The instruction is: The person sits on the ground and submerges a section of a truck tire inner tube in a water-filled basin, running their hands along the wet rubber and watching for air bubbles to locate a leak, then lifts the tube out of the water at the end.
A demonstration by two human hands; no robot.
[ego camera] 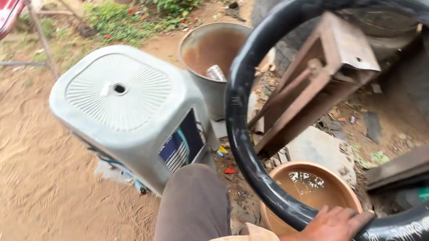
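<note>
Left hand (331,236) clenched, fingers (358,221) curled; right hand barely visible.

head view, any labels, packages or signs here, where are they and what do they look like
Sticker label: on the side of the grey plastic stool, rectangular, dark blue and white with a teal stripe.
White markings: painted along the black inner tube near the left hand's grip, thin and scrawled.
Green scrap: small, on the ground at right, possibly a wrapper; too small to tell.
</note>
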